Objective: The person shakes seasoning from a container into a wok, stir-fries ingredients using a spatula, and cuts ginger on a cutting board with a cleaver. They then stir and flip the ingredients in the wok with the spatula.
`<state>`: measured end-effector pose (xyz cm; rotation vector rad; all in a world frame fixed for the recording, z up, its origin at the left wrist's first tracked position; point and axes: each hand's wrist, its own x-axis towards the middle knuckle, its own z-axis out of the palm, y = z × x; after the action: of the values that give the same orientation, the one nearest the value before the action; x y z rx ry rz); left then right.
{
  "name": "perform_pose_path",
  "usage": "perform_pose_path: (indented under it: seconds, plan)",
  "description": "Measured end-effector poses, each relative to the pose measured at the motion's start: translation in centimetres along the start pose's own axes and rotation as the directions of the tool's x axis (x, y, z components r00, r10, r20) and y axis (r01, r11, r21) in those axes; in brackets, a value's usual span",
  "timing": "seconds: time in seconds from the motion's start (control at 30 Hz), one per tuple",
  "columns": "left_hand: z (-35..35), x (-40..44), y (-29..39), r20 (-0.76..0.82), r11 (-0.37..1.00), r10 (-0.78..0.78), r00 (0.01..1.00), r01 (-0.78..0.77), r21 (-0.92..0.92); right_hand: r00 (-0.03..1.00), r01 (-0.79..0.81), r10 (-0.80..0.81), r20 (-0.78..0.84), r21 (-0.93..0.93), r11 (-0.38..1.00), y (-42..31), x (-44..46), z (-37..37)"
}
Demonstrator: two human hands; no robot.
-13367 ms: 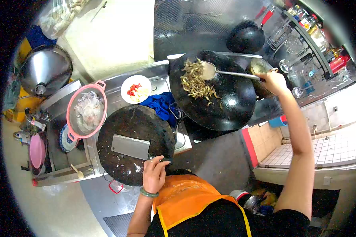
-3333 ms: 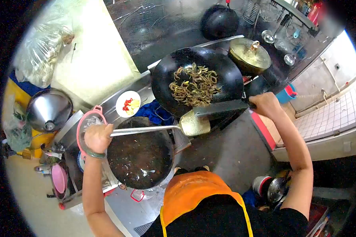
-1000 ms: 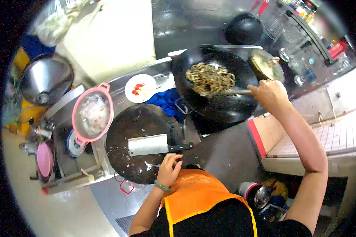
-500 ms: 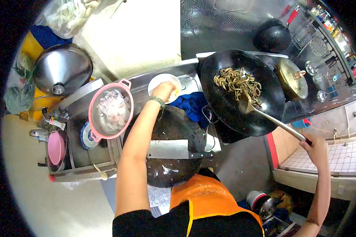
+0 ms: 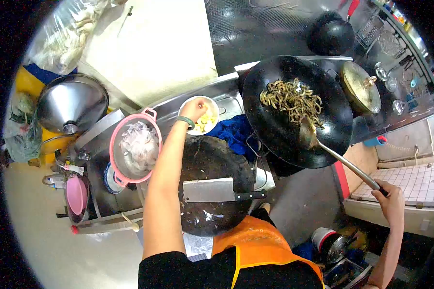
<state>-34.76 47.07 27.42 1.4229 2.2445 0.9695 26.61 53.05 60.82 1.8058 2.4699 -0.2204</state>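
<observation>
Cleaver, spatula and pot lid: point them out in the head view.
Cleaver (image 5: 208,190): head view, on the blade.
Spatula (image 5: 346,164): head view, on the metal shaft.
Pot lid (image 5: 356,81): head view, beside the knob.

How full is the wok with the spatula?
Partly filled: the brown food covers one patch of the wok, with bare black surface around it.

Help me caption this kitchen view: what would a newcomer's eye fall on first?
Probably the big black wok right of centre, brown strips inside, spatula in the right hand. Then the orange apron at the bottom, and the cleaver lying on the round chopping board.
</observation>
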Motion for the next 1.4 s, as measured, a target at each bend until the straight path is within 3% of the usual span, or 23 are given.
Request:
perform_pose_path:
  seconds: [0.1, 0.23, 0.33, 0.37, 0.47, 0.57, 0.67, 0.87, 0.9, 1.0, 1.03, 1.13, 1.17, 1.2, 1.27, 1.4]
  plan:
    - [-1.9, -0.5, 1.7, 0.084, 0.957, -0.167, 0.982, 0.182, -0.224, 1.000, -0.026, 0.026, 0.009, 0.034, 0.999, -0.1, -0.1, 0.2]
    - [-2.4, -0.6, 1.9, 0.154, 0.901, -0.232, 0.960, 0.272, -0.337, 1.000, 0.013, -0.014, 0.012, 0.029, 0.999, 0.6, 0.2, 0.8]
    - [-2.5, -1.0, 3.0, 0.067, 0.872, -0.169, 0.983, 0.181, -0.454, 0.999, 0.029, -0.029, 0.017, 0.021, 0.999, 1.2, 0.3, 1.3]
    - [-3.0, -1.2, 3.4, 0.079, 0.922, -0.103, 0.992, 0.125, -0.366, 0.999, 0.031, -0.031, 0.016, 0.024, 0.999, 1.4, 0.3, 1.5]
    - [-3.3, -1.3, 3.4, 0.194, 0.846, -0.287, 0.938, 0.343, -0.408, 1.000, 0.006, -0.006, 0.018, 0.039, 0.999, 1.1, 0.1, 1.4]
    - [-2.6, -0.5, 1.1, 0.184, 0.854, -0.286, 0.940, 0.337, -0.396, 0.998, 0.054, -0.053, -0.014, 0.059, 0.997, 1.9, 0.1, 1.9]
    - [-2.5, -0.3, 0.7, 0.199, 0.834, -0.303, 0.932, 0.360, -0.418, 0.997, -0.060, 0.056, 0.049, 0.075, 0.995, 0.5, -0.1, 1.2]
    - [-3.5, -0.1, 1.6, 0.199, 0.878, -0.254, 0.946, 0.312, -0.362, 0.999, -0.037, 0.034, 0.041, 0.093, 0.995, 0.7, 0.0, 1.5]
    - [-3.5, 0.1, 1.9, 0.153, 0.867, -0.305, 0.940, 0.341, -0.364, 0.999, -0.036, 0.033, 0.035, 0.092, 0.995, 0.8, 0.0, 1.6]
    - [-4.2, 0.3, 2.5, 0.082, 0.948, -0.303, 0.949, 0.292, 0.126, 0.998, -0.055, 0.051, 0.038, 0.091, 0.994, 0.7, 0.0, 1.7]
    - [-4.2, -0.1, 2.7, -0.015, 0.924, -0.124, 0.992, 0.121, 0.362, 0.996, -0.077, 0.073, 0.053, 0.090, 0.993, 0.2, 0.0, 1.4]
    - [-4.1, -0.2, 5.3, -0.008, 0.938, -0.162, 0.987, 0.157, 0.308, 0.996, -0.067, 0.061, 0.061, 0.093, 0.993, 0.6, 0.1, 1.5]
    - [-2.8, 0.1, 3.7, -0.012, 0.957, -0.064, 0.998, 0.065, 0.281, 0.997, -0.051, 0.046, 0.056, 0.096, 0.994, 0.8, 0.0, 1.6]
    - [-2.3, 0.1, 3.9, 0.120, 0.963, -0.001, 0.993, -0.031, 0.268, 0.997, -0.059, 0.053, 0.057, 0.102, 0.993, 0.8, 0.0, 1.7]
    - [-0.7, 0.5, 2.9, 0.311, 0.831, 0.173, 0.935, -0.308, 0.463, 0.996, -0.072, 0.066, 0.057, 0.114, 0.991, 0.8, 0.1, 1.7]
    - [2.5, 2.0, -1.3, 0.328, 0.758, 0.225, 0.918, -0.376, 0.533, 0.996, -0.067, 0.060, 0.066, 0.105, 0.992, 0.9, 0.2, 1.6]
